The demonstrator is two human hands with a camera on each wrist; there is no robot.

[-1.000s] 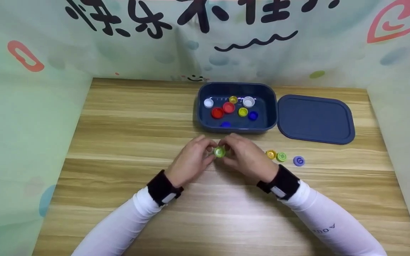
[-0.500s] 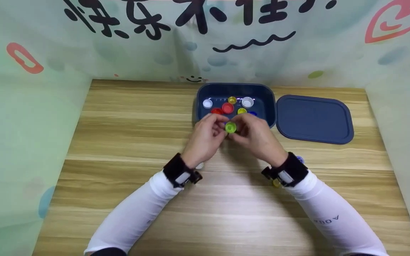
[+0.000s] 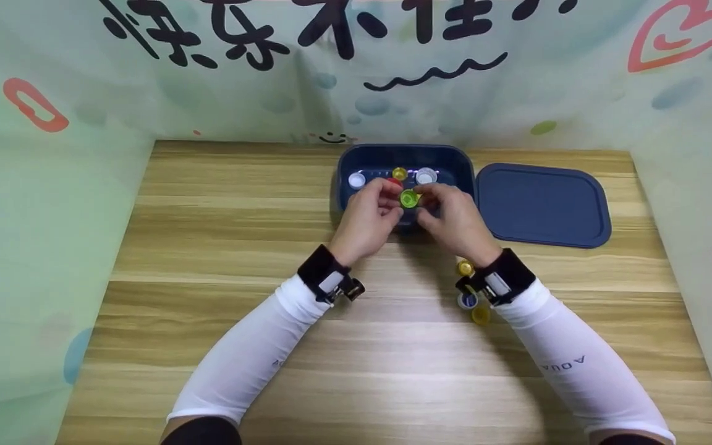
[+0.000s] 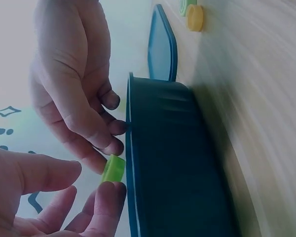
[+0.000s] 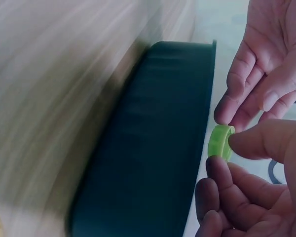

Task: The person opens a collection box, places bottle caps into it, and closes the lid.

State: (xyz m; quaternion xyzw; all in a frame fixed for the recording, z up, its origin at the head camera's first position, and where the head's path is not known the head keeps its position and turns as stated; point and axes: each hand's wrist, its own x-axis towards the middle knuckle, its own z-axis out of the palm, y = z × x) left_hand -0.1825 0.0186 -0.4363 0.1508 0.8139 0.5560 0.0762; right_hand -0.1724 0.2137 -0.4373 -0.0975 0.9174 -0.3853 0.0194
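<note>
With bent fingers, my left hand [image 3: 365, 219] and right hand [image 3: 458, 219] jointly pinch the lime-green round plastic cap [image 3: 409, 198] above the navy rectangular plastic box [image 3: 456, 162]; presumably light, stiff, slick: grip its rim.

White forearm sleeves [image 3: 251, 349] carry dark lettering [image 3: 563, 363], and black wristbands [image 3: 316, 264] bear pale plates [image 3: 331, 282] and dark cameras [image 3: 353, 288].

"Where's the left hand [image 3: 365, 219]?"
"Above the navy storage box [image 3: 455, 162], fingers [image 4: 107, 207] bent, thumb [image 4: 49, 173] apart from fingertips, facing the right hand [image 3: 458, 217]."
"Does the right thumb [image 5: 266, 140] pinch?"
"Unclear; its fingers bend too."
</note>
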